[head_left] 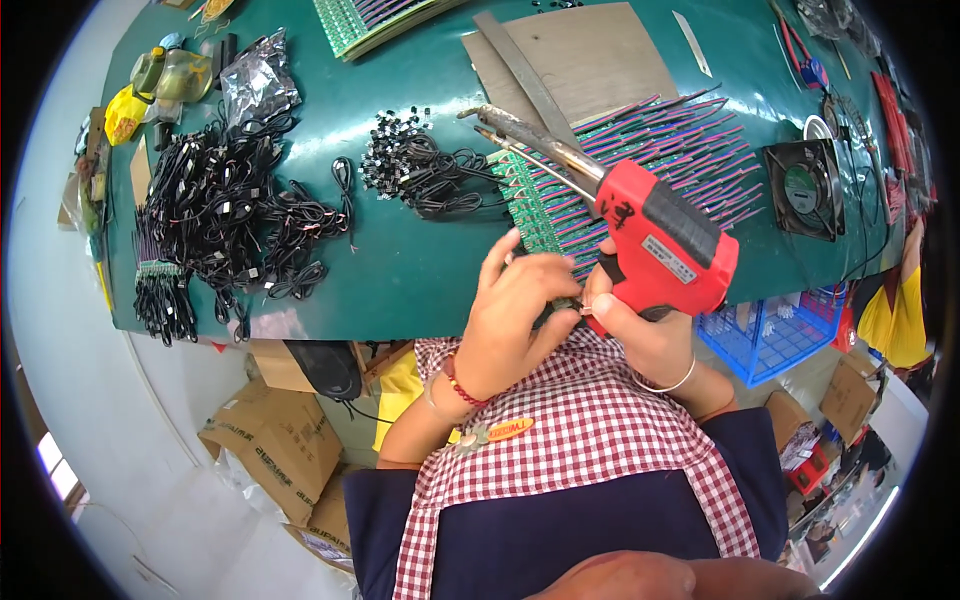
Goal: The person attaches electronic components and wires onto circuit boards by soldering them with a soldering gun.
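Observation:
My right hand (650, 335) is closed around a red soldering gun (665, 240) with a black grip panel, its metal barrel pointing up and left over the table. That hand's thumb and a finger also pinch something thin and pale, perhaps a wire end. Close beside it, my left hand (515, 310) has its fingers curled on a black cable (558, 308), most of which the fingers hide. Just beyond both hands lies a panel of green circuit boards (535, 215) with rows of purple, red and dark wires (670, 150) attached.
Left on the green table (345, 280) lie heaped black USB cables (215, 195) and a smaller coiled bunch (430, 175). A metal ruler (525, 75) rests on brown cardboard (610, 45). A black fan (805, 190) stands right; a blue crate (770, 340) sits below the edge.

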### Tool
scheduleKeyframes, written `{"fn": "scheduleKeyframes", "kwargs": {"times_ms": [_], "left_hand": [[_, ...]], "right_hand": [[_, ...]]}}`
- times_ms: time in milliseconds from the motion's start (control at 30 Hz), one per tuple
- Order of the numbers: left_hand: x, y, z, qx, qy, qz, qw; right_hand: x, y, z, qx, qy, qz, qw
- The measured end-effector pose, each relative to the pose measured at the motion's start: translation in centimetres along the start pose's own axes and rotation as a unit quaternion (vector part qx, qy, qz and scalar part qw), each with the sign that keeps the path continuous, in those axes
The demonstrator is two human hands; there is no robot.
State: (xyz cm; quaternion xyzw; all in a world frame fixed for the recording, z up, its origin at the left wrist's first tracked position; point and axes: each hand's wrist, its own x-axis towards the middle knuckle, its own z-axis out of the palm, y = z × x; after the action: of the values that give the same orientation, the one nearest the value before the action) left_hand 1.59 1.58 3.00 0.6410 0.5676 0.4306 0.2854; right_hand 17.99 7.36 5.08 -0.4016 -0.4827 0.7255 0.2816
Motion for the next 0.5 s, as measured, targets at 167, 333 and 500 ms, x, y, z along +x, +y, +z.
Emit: {"fn": "scheduleKeyframes", "kwargs": {"times_ms": [167,333,500], "left_hand": [[-0.5,0.2,-0.1,0.027,0.044,0.036,0.998],[0.0,0.3,-1.2,0.17,0.043,0.109,0.978],[0.0,0.9,-3.1,-0.059,0.101,-0.193,0.974]], "right_hand": [[-0.2,-0.3,0.1,-0.113,0.006,-0.049,0.992],[-0.2,-0.7,-0.2,-0.116,0.036,0.002,0.993],[0.7,-0.9,-1.9,-0.071,0.141,-0.034,0.987]]}}
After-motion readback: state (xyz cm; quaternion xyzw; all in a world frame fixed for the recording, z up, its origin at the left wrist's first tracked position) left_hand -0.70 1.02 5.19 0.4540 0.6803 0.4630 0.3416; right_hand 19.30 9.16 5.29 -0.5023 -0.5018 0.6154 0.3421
